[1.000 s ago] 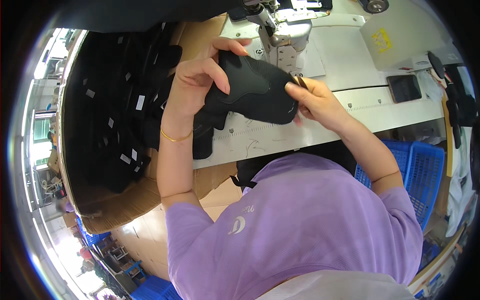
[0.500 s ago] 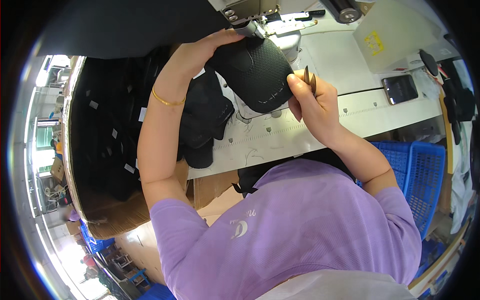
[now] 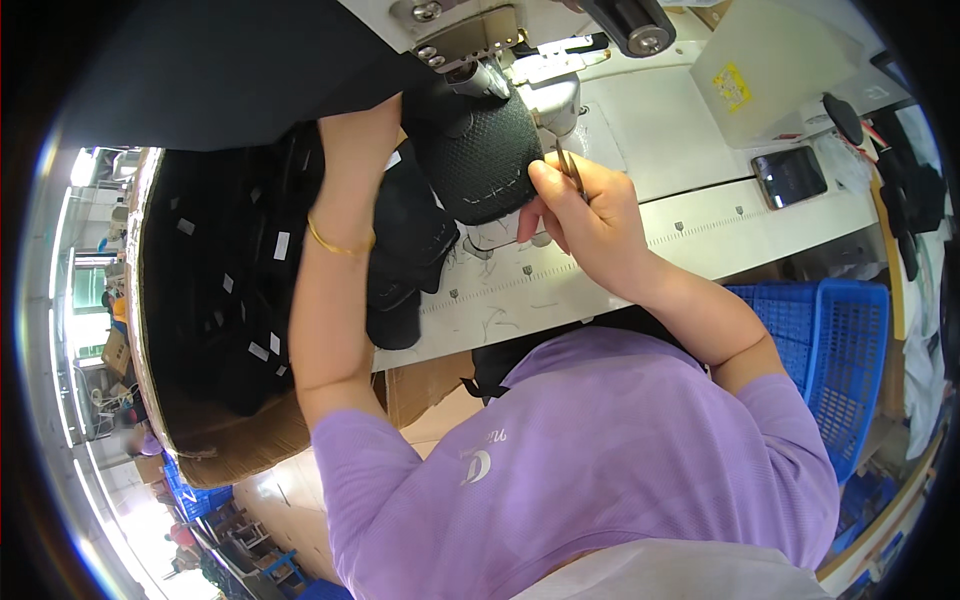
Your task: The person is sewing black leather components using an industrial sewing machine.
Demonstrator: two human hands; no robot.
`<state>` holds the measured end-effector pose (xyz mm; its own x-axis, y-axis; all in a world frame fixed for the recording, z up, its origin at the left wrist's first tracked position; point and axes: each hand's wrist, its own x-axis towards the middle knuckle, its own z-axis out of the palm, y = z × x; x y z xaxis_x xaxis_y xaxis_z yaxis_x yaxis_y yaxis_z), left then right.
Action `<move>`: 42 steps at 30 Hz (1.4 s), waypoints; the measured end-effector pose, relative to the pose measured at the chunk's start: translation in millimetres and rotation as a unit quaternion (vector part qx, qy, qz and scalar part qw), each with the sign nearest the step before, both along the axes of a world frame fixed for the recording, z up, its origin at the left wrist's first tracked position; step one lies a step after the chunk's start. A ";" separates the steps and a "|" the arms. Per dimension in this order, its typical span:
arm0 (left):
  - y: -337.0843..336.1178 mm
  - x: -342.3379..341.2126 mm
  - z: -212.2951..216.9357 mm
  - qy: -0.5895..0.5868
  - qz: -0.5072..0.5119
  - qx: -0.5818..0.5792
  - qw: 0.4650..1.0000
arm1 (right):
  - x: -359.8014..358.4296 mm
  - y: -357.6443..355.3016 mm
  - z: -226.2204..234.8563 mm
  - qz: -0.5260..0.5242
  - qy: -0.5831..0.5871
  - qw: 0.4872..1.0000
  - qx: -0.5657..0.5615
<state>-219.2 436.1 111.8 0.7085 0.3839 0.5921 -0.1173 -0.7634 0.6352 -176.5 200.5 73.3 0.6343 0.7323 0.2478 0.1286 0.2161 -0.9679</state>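
A black mesh-textured fabric piece (image 3: 478, 160) with a rounded, stitched edge lies beneath the sewing machine head (image 3: 465, 45). My right hand (image 3: 592, 208) pinches its right edge between thumb and finger. Pointed dark thread snips (image 3: 570, 170) stick up out of the same hand. On the other side, my left hand (image 3: 362, 122) reaches up beside the piece; the dark machine body hides its fingers. Similar black pieces (image 3: 408, 240) are stacked on the table just left of the one under the machine.
A big cardboard box (image 3: 240, 445) at left holds black fabric with white tags. The white machine table (image 3: 560, 292) carries a printed ruler strip and loose threads. At right lie a phone (image 3: 789, 178) and a whitish box-shaped panel (image 3: 765, 85); blue plastic baskets (image 3: 845, 370) stand below.
The whole view has shifted slightly. My left hand has gone farther behind the machine body, hiding its fingers. My right hand keeps its pinch on the piece's edge.
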 end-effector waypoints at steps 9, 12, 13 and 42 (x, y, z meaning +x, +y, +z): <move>-44.9 -42.2 -25.2 -0.165 -0.022 0.536 0.828 | 2.6 -2.2 6.9 0.003 0.033 0.999 -0.008; -41.0 -39.1 -27.0 -0.162 -0.028 0.524 0.836 | 5.4 4.2 7.1 0.002 0.017 1.000 -0.024; -39.9 -37.4 -27.3 -0.159 -0.026 0.526 0.835 | 6.5 5.4 7.5 -0.002 0.007 1.000 -0.019; -90.0 -23.8 -10.9 -0.125 0.111 0.526 0.834 | 14.4 19.2 5.9 -0.006 0.096 0.993 0.066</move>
<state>-243.0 346.0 100.9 0.4933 -0.3349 0.8028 0.0728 -0.9038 -0.4218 -162.1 219.6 79.3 0.6876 0.6939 0.2140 -0.0530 0.3419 -0.9383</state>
